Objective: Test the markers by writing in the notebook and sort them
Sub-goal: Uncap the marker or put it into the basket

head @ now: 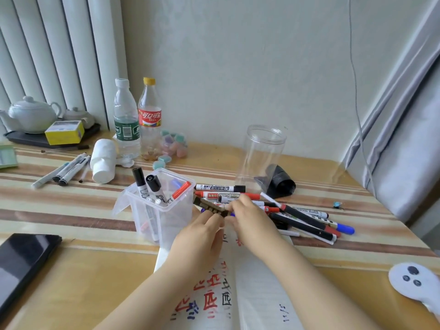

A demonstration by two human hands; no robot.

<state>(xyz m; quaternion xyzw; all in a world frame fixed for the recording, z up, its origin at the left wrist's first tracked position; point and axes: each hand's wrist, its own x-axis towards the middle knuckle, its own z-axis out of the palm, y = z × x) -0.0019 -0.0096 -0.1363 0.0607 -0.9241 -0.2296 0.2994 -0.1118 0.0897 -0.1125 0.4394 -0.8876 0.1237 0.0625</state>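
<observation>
Both hands meet over the top of the open notebook (252,282), which carries red, blue and black test writing. My left hand (202,236) and my right hand (247,217) both pinch a dark, olive-brown marker (209,206) that points up and left. Beside them on the left a clear plastic box (162,210) holds several markers upright. To the right a loose pile of markers (297,215) in black, red and blue lies on the table.
A tall clear jar (262,158) and a black roll (279,184) stand behind the pile. Two bottles (135,120), a white bottle on its side (103,160), several pens (64,171) and a tea tray (31,136) sit at the back left. A black phone (21,260) lies left, a white controller (416,284) right.
</observation>
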